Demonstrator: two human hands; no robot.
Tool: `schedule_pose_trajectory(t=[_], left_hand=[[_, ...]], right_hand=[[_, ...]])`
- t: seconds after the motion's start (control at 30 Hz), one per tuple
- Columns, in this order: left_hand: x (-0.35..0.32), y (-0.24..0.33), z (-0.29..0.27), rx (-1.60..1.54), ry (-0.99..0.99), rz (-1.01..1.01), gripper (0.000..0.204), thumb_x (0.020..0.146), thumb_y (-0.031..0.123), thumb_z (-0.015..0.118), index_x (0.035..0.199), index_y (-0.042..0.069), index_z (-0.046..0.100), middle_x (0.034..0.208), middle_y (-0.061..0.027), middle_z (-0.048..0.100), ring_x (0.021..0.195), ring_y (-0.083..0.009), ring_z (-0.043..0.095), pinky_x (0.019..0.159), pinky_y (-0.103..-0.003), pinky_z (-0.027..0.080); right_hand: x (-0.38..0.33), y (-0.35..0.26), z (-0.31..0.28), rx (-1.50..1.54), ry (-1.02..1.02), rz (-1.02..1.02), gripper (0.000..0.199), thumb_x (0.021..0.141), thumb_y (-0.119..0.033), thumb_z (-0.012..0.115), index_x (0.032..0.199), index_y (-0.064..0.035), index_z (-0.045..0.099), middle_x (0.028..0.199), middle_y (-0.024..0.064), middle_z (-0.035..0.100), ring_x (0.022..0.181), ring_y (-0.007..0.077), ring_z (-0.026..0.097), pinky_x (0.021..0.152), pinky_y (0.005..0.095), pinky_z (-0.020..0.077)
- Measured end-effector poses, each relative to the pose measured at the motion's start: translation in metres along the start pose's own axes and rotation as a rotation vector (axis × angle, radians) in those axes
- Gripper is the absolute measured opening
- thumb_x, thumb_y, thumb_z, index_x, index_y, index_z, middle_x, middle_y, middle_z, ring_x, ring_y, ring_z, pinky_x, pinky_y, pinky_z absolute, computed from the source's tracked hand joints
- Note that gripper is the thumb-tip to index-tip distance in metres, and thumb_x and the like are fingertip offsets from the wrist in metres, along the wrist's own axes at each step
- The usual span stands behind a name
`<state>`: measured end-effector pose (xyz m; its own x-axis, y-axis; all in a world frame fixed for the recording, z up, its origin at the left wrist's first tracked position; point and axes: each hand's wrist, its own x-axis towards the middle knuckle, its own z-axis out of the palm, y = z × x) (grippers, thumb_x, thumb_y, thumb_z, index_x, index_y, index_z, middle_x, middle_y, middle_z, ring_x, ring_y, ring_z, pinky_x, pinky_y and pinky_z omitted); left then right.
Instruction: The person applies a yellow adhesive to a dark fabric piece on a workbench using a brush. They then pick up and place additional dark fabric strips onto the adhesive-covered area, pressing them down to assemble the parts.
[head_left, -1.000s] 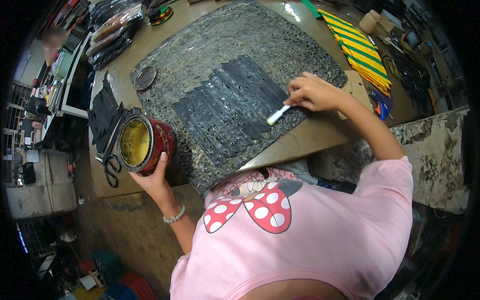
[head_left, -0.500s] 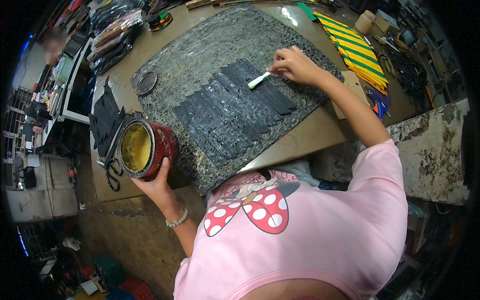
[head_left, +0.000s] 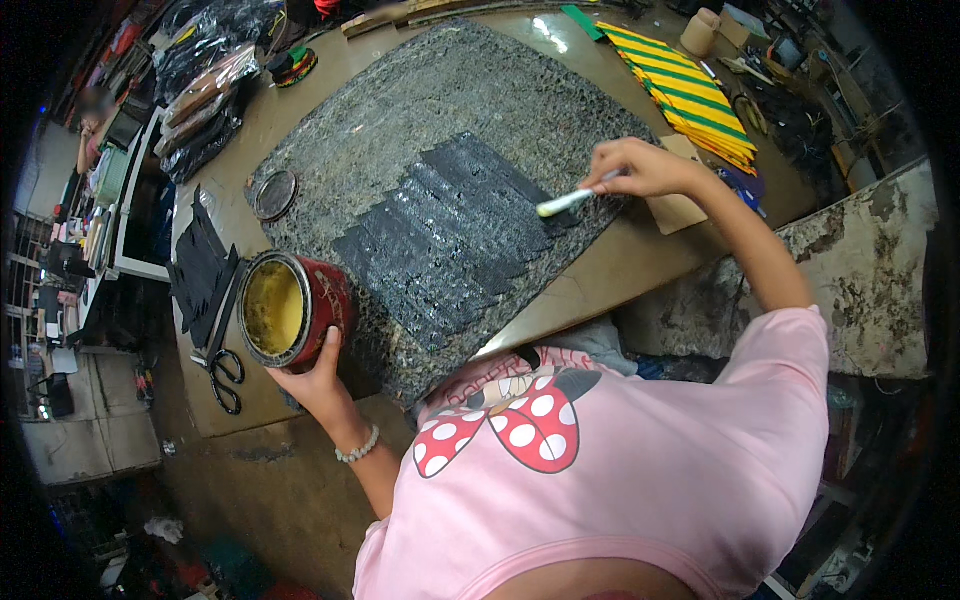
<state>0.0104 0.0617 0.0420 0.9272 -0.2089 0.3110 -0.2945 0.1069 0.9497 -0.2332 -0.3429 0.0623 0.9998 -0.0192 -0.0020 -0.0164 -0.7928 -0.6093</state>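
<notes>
Head view: a row of black strips (head_left: 440, 240) is being borne by a mottled grey slab (head_left: 470, 85), in the middle of the scene.
Strips, direction: the row is lying to the right of the left hand (head_left: 318, 378) and to the near left of the right hand (head_left: 640, 168); each strip's long axis is running from far left to near right.
Nearer hand: the right one is being held closer, just beside the row's far-right end.
Brush: a white-handled brush (head_left: 572, 200) is being pinched by the right hand, its pale yellowish tip pointing left; whether the strips are being touched cannot be told.
Tin: a red tin (head_left: 328, 300), yellow inside, is being gripped at its near side by the left hand.
Hands: both are being held well apart, each closed on its own object.
Strips, look: thin, flat and closely set, with jagged, stepped ends; shiny, wet-looking patches are being shown over the middle.
Left side: scissors (head_left: 226, 382) and loose black pieces (head_left: 203, 275) are lying beside the tin.
</notes>
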Motion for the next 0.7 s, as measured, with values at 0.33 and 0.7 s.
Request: schedule_pose_trajectory(t=[0.33, 0.7], left_hand=[[-0.001, -0.047, -0.002, 0.126, 0.143, -0.050, 0.094, 0.062, 0.015, 0.088, 0.136, -0.006, 0.034, 0.139, -0.0206, 0.040, 0.127, -0.0266, 0.041, 0.108, -0.043, 0.033], [0.018, -0.007, 0.030, 0.107, -0.025, 0.007, 0.100, 0.061, 0.015, 0.089, 0.139, -0.007, 0.030, 0.137, -0.0227, 0.043, 0.127, -0.0311, 0.043, 0.110, -0.043, 0.029]], right_hand=[[0.031, 0.009, 0.024, -0.421, 0.284, -0.050, 0.015, 0.081, -0.013, 0.060, 0.091, -0.0187, 0.070, 0.084, 0.0061, 0.057, 0.087, 0.0236, 0.055, 0.073, 0.0401, 0.0376], [-0.039, -0.003, 0.018, 0.031, -0.202, 0.193, 0.024, 0.090, -0.022, 0.062, 0.110, -0.0132, 0.069, 0.098, 0.0094, 0.063, 0.095, 0.0254, 0.059, 0.083, 0.0373, 0.0447]])
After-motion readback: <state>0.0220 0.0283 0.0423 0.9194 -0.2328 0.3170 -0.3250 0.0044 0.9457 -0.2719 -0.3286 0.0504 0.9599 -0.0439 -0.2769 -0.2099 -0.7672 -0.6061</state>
